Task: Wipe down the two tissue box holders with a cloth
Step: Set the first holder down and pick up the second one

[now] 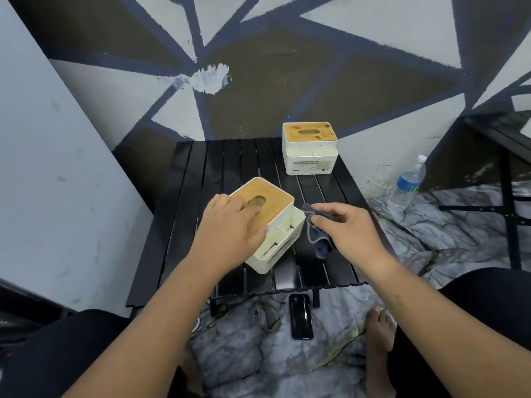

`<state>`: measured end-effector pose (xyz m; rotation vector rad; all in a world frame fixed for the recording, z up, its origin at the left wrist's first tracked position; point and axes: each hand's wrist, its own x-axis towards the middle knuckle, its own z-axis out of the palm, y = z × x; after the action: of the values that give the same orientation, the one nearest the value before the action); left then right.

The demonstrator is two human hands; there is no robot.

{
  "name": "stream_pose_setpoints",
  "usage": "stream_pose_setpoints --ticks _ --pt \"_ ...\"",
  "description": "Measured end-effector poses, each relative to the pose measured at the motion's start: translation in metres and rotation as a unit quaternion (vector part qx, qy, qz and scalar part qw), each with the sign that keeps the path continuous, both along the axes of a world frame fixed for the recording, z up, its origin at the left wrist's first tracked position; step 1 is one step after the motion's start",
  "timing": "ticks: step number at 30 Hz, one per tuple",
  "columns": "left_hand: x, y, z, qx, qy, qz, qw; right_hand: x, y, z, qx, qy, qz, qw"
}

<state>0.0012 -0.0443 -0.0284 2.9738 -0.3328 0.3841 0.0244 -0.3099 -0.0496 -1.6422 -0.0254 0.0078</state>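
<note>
Nearest: knees in black clothing at both lower corners, and a bare foot [379, 337] on the marble-pattern floor [244, 354]. A black phone [300, 315] lies flat on the floor just in front of the bench's near edge.

Low black slatted bench [201, 173], with both forearms reaching over it.

Left hand [230, 222] lies palm down on the wooden lid of the near holder [267, 262]. Its fingers are fairly straight and not curled round anything, the fingertips are at the oval slot, and the thumb is against the lid's near edge. The near holder is a white box with a wood top, sitting on the front half of the bench and turned at an angle. Its side compartments face the right hand, and what is in them cannot be made out.

Right hand [349, 228] pinches a dark grey cloth [319, 239] between thumb and curled fingers. The cloth hangs bunched just beside the near holder's right side, level with the compartments. Can't tell whether cloth and box actually touch.

Far holder [310, 156] is the same type, white with a wood lid and slot. It stands square at the back right of the bench with a label on its front, well apart from both hands.

A clear water bottle [408, 185] with a blue label stands upright on the floor right of the bench, near the wall. Dark frame legs are at far right.

Behind is a wall [287, 67] painted in grey, brown and dark blue triangles, with a white smear patch.
</note>
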Motion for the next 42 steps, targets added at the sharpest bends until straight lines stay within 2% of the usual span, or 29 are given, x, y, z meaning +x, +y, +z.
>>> stream_pose_setpoints --ticks 5,12,15,19,23,27,34,42 --pt "-0.004 -0.011 0.001 -0.032 0.035 0.006 0.999 -0.002 0.011 -0.001 -0.002 -0.002 0.018 1.0" --pt "-0.003 -0.011 -0.008 -0.065 -0.009 -0.034 0.997 0.01 0.021 0.004 -0.048 -0.019 0.001 0.999" --pt "-0.001 -0.011 -0.013 -0.098 -0.008 -0.051 0.994 -0.002 0.026 0.006 -0.026 -0.007 0.015 1.0" --pt "0.001 -0.01 -0.017 -0.167 0.016 -0.052 0.984 -0.021 0.032 -0.007 -0.092 -0.044 0.027 0.994" --pt "0.002 -0.011 -0.018 -0.195 0.016 -0.047 0.98 0.006 0.032 -0.001 -0.103 -0.038 -0.003 0.994" --pt "0.003 -0.013 -0.019 -0.196 0.013 -0.032 0.98 0.015 0.034 0.002 -0.116 -0.037 -0.007 0.992" --pt "0.005 -0.014 -0.02 -0.198 0.005 -0.029 0.98 -0.009 0.026 -0.004 -0.101 -0.028 0.046 0.993" --pt "0.006 -0.013 -0.022 -0.203 0.011 -0.022 0.979 0.022 0.032 0.0 -0.116 -0.012 -0.001 0.993"
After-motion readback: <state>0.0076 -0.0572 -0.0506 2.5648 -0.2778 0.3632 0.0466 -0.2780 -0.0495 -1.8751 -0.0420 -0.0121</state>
